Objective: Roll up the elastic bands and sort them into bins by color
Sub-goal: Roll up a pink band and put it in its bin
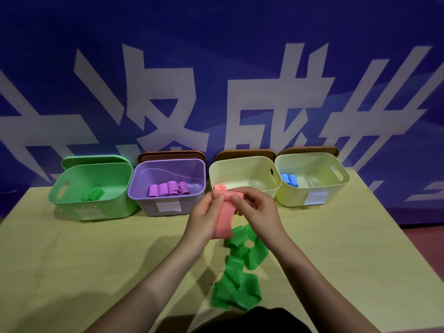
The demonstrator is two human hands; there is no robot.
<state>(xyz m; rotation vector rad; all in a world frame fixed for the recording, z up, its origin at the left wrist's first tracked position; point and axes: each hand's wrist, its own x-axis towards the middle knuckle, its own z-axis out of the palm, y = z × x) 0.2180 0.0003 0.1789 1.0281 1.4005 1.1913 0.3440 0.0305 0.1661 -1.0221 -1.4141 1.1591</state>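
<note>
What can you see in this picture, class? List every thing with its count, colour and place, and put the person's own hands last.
Bins: four in a row at the table's far edge; green bin, purple bin, cream bin, pale yellow bin.
Purple rolls: four, in the purple bin.
Blue rolls: two, in the pale yellow bin.
Green roll: in the green bin.
Pink band: one, partly rolled, held up.
Green band: unrolled on the table.
Left hand, right hand: both pinch the pink band.
</note>
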